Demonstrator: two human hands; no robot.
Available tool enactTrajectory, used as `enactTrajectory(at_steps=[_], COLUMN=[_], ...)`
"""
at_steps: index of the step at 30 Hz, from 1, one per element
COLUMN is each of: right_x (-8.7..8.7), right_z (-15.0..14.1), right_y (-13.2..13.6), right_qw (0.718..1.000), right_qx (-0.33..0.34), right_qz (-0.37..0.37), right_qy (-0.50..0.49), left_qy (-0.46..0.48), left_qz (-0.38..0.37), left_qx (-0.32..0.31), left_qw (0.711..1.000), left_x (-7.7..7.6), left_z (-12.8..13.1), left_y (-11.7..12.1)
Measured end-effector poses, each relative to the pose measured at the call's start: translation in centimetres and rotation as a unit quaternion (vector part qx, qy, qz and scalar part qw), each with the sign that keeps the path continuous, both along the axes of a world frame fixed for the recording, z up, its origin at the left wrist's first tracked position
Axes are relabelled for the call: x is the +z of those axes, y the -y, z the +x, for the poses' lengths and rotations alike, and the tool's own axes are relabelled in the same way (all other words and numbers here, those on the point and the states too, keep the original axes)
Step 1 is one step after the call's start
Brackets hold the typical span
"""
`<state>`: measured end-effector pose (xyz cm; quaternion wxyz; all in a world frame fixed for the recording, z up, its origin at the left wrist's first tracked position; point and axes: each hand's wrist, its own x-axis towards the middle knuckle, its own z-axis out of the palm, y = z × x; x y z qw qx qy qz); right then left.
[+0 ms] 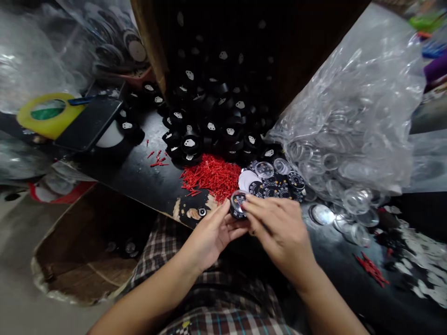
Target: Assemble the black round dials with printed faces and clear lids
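Near the table's front edge, my left hand holds a small round dial gauge between thumb and fingers. It has a black body, a dark printed face and a shiny top, with a bit of red on it. My right hand is closed, its fingertips pressed on the gauge's right side and partly covering the face. Just beyond lies a heap of red pointers. To its right is a pile of black printed dial discs, some white side up, with clear round covers on top.
Black round housings spill from a dark box at the back. A plastic bag of clear covers stands right, near loose red pointers and white pieces. Yellow tape and a phone lie left; an open carton sits below.
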<state>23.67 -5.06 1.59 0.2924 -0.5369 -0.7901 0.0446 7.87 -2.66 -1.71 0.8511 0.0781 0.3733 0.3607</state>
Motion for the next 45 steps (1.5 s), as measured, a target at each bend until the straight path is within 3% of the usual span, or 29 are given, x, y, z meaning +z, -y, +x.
enactTrajectory(at_steps=[4,7,9,12,16,19,22,24,27,28,29,32,34,37,39,43,45], right_x=[-0.1,0.1,0.1,-0.2,-0.6,-0.3,-0.3,-0.7,-1.4,-1.4,-1.3,-0.7,-0.6,-1.2,-1.9,-2.0,-1.3], right_z=[-1.2,-0.9,-1.0,-1.8,-3.0,-3.1,-2.3,-1.9,-2.4,-2.9,-3.5,-5.0,-5.3,-4.6,-4.0,-3.5,-3.5], right_y=[0.7,0.1,-0.5,-1.3,-1.5,-1.2,-0.7,-0.6,-1.1,-1.4,-1.6,-1.9,-1.6,-0.6,0.0,0.2,-0.1], right_qw=[0.999,0.994,0.982,0.979,0.986,0.98,0.952,0.934,0.921,0.921,0.923,0.928,0.93,0.928,0.926,0.924,0.923], right_qx=[0.032,-0.035,-0.087,-0.098,-0.102,-0.031,0.027,-0.018,-0.021,0.012,0.051,0.129,0.131,0.096,0.073,0.049,0.026], right_qz=[-0.017,-0.047,-0.09,-0.133,-0.093,-0.145,-0.234,-0.269,-0.299,-0.304,-0.304,-0.296,-0.298,-0.318,-0.327,-0.325,-0.312], right_qy=[-0.002,-0.095,-0.139,-0.118,-0.095,-0.131,-0.197,-0.236,-0.249,-0.242,-0.23,-0.185,-0.17,-0.171,-0.176,-0.195,-0.226], left_qy=[-0.038,-0.073,-0.119,-0.166,-0.205,-0.26,-0.365,-0.501,-0.713,-0.733,-0.73,-0.687,-0.712,-0.725,-0.727,-0.704,-0.663], left_qz=[0.062,0.131,0.213,0.317,0.379,0.367,0.296,0.257,0.311,0.351,0.397,0.52,0.538,0.529,0.526,0.543,0.551], left_qx=[0.004,-0.005,-0.022,-0.068,-0.101,-0.114,-0.137,-0.091,0.013,0.026,0.027,0.012,0.008,0.01,0.016,0.039,0.074], left_qw=[0.997,0.989,0.97,0.931,0.897,0.886,0.872,0.821,0.628,0.583,0.556,0.508,0.452,0.441,0.441,0.456,0.502], left_x=[0.0,0.2,0.3,0.5,0.8,0.6,-0.6,-1.7,-2.5,-2.3,-1.9,0.0,0.9,1.2,1.0,1.4,1.9], left_z=[-0.1,-0.1,-0.2,0.0,-0.2,-2.8,-8.7,-13.2,-16.8,-16.8,-16.1,-12.1,-9.6,-7.7,-7.6,-7.7,-7.1], left_y=[0.2,0.7,1.1,1.6,1.8,2.5,4.2,5.4,5.1,4.2,2.8,-3.2,-7.7,-12.5,-13.9,-13.2,-11.2])
